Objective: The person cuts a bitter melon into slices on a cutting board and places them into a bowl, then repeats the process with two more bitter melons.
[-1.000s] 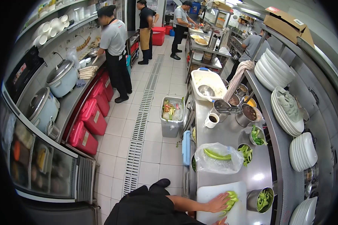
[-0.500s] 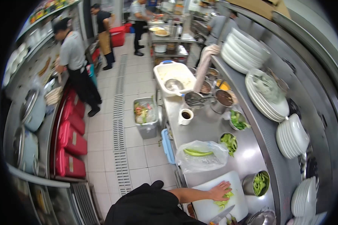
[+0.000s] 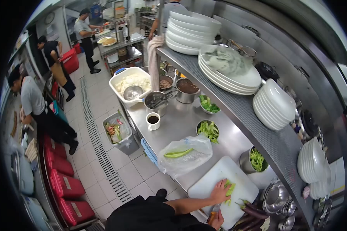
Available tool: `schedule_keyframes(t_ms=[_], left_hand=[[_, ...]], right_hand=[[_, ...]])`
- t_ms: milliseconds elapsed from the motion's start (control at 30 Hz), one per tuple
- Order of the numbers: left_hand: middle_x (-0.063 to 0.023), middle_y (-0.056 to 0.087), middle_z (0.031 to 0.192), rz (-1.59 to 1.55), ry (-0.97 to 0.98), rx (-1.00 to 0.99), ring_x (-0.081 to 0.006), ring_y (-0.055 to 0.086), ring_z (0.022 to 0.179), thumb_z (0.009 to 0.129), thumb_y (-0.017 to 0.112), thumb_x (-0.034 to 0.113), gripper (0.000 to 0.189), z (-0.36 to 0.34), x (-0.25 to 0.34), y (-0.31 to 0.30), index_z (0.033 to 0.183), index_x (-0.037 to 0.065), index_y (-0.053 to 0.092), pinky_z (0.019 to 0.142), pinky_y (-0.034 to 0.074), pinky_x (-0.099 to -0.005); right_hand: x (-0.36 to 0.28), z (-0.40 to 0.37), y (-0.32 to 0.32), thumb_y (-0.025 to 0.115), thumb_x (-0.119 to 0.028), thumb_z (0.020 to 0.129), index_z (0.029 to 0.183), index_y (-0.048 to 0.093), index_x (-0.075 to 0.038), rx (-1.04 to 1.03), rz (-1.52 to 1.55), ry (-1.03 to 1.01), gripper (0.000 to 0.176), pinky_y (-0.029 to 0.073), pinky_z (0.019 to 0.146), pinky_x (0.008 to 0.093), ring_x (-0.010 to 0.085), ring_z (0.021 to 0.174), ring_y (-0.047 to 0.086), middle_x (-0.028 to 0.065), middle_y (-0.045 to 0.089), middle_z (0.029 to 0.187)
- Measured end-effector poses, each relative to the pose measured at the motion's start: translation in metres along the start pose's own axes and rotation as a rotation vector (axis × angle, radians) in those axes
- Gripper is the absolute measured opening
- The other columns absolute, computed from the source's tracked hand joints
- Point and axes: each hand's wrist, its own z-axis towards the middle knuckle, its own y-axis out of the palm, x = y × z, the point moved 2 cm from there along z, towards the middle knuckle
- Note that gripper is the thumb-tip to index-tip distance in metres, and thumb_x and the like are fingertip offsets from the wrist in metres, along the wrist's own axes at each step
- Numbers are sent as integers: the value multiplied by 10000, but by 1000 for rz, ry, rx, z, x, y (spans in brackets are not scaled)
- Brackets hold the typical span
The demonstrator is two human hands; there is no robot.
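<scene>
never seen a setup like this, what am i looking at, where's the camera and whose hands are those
There is no machine here: the hands belong to a person, and every picture comes from one camera worn on that person's head, looking forward and down. The bare left hand presses on light green vegetable pieces on a white cutting board. The bare right hand holds an orange-handled knife. Dark purple eggplants lie beside them. On the steel counter are also a clear plastic bag with a long green vegetable and a white mug of dark liquid.
</scene>
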Motion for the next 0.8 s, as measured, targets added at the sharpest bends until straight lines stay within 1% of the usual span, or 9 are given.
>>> schedule_keyframes(t_ms=[33,67,133,233,467,667,700,733,800], left_hand=[[-245,372,1501,-2,9,-32,-420,325,1397,777,747,444,768,-2,-1,2,1420,83,531,1182,270,-518],[-242,382,1490,-24,20,-17,-421,344,1371,756,770,411,745,-1,-6,3,1385,74,557,1165,293,-517],[-240,400,1471,-66,39,-1,-426,373,1331,722,806,354,706,1,-9,5,1329,60,594,1142,323,-515],[-225,490,1332,-166,104,92,-419,439,1233,695,815,257,606,0,-5,5,1239,48,650,1079,367,-507],[-226,507,1236,-114,236,260,-408,450,1166,691,772,213,486,30,30,-16,1141,45,694,1011,390,-500],[-251,555,1219,-114,393,285,-406,491,1134,730,778,227,428,156,97,-20,1107,39,702,985,399,-500],[-242,603,1233,-128,304,-76,-413,526,1146,788,761,266,388,190,109,-21,1117,67,712,1006,375,-529],[-212,670,1194,-386,455,-16,-417,573,1126,839,723,254,322,233,87,17,1094,58,723,985,400,-531],[-205,666,1205,-176,730,50,-437,569,1144,876,684,226,326,281,64,42,1139,35,691,983,449,-498]], right_hand=[[-14,-7,8,518,-107,987,1342,560,22,-30,59,-38,380,486,485,361,224,541,586,117,649,751],[-12,-8,13,475,-185,1044,1288,576,49,-3,125,-70,354,424,389,285,124,444,505,55,567,650],[-28,-15,15,505,-205,1043,1228,627,29,-72,106,-77,322,430,417,278,105,477,514,22,565,649],[-44,-27,9,484,-193,1059,1410,559,-21,-44,13,-5,398,454,462,281,114,521,539,40,600,708],[-85,-27,-8,540,-181,1045,1438,534,-21,-51,76,-33,424,462,474,275,107,525,540,42,607,736],[-213,15,-60,517,-184,1017,1437,529,-9,-11,-67,-226,455,470,497,278,101,545,558,27,592,728],[-229,25,-72,503,-174,1009,1455,506,-10,-16,-76,-227,476,475,505,281,104,556,562,27,591,734],[-236,33,-82,515,-148,1004,1484,475,-34,8,-79,-175,495,488,534,269,98,596,559,33,605,790],[-236,40,-101,516,-142,996,1491,464,-32,17,-52,-178,510,491,543,272,100,598,558,32,601,800]])
